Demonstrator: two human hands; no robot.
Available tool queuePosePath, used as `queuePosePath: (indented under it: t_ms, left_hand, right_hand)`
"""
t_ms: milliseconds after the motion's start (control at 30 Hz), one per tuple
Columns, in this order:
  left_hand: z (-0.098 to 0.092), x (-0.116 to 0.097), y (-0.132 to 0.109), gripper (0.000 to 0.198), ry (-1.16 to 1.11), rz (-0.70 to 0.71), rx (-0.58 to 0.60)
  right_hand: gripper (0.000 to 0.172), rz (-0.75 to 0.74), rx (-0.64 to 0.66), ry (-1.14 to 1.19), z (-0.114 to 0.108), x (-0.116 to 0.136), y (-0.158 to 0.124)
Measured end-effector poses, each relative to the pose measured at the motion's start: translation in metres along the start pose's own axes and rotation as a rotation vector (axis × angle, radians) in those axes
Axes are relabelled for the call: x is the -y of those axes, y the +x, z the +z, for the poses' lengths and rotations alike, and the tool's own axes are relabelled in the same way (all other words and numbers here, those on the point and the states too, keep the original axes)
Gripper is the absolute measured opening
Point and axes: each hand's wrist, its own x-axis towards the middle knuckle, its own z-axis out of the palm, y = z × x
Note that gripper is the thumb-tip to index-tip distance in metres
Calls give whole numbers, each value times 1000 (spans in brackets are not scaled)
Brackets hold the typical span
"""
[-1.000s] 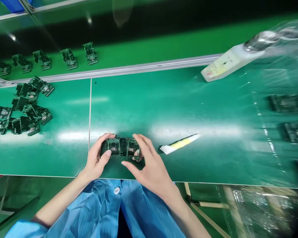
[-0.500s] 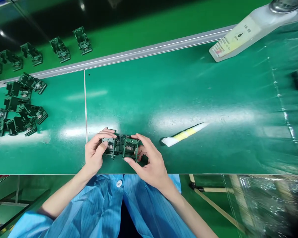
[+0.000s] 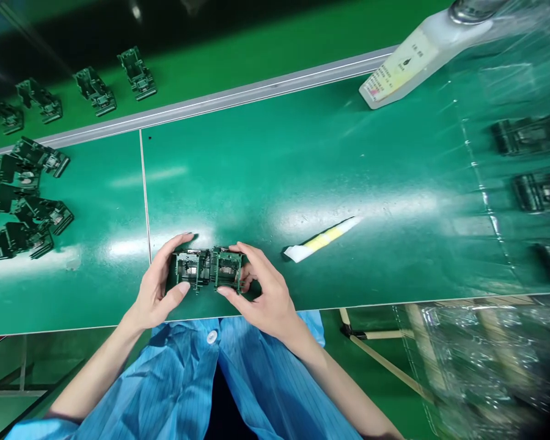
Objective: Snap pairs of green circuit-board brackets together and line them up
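A dark green-black plastic assembly [image 3: 191, 269] with two open frame-like sections lies near the front edge of the green table, metal bits showing inside. My right hand [image 3: 268, 293] grips its right section, thumb at the near side and fingers at the far side. My left hand [image 3: 158, 287] is spread around the left section, its thumb and forefinger wide apart. Whether the left thumb tip touches the near edge I cannot tell. To the right lies a slim white tool with a yellow band [image 3: 323, 239], its exact kind unclear.
Several similar assemblies [image 3: 13, 201] are heaped at the left, and more [image 3: 137, 73] stand in a row on the raised back strip. A white labelled bottle [image 3: 407, 61] is at the back right. Clear plastic [image 3: 481, 195] and dark parts [image 3: 541, 189] lie far right.
My left hand has loosened from the assembly's left section and its fingers have spread. My right hand keeps its hold. The view has swung right, showing more dark parts there.
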Motion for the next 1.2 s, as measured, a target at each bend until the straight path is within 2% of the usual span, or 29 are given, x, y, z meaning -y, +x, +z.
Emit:
queuePosePath:
  t_ms: [133, 233, 367, 433, 533, 667, 733, 933, 1200]
  left_hand:
    - [-16, 2, -8, 81, 75, -16, 150]
    - [-23, 2, -10, 88, 153, -42, 184]
    - [-24, 0, -8, 72, 234, -111, 158]
    - [-22, -1, -6, 63, 191, -126, 118]
    - [-17, -2, -5, 61, -5, -84, 70]
    - [-11, -5, -4, 62, -181, -59, 121]
    - [-10, -7, -3, 62, -220, -60, 144]
    - [-12, -8, -5, 63, -247, -61, 127]
    - [-12, -5, -6, 65, -253, -51, 138]
  right_hand:
    - [63, -26, 0, 24, 0, 0, 0]
    - [70, 11, 52, 8, -5, 1, 0]
    - [67, 42, 140, -43, -14, 7, -2]
    - [62, 28, 139, -116, -19, 12, -3]
    - [60, -61, 94, -275, -24, 26, -4]
    - [64, -296, 28, -516, -28, 49, -1]
    - [66, -366, 27, -579, -29, 59, 1]
    - [66, -335, 47, -558, -29, 75, 3]
    - [63, -421, 21, -638, -27, 68, 2]
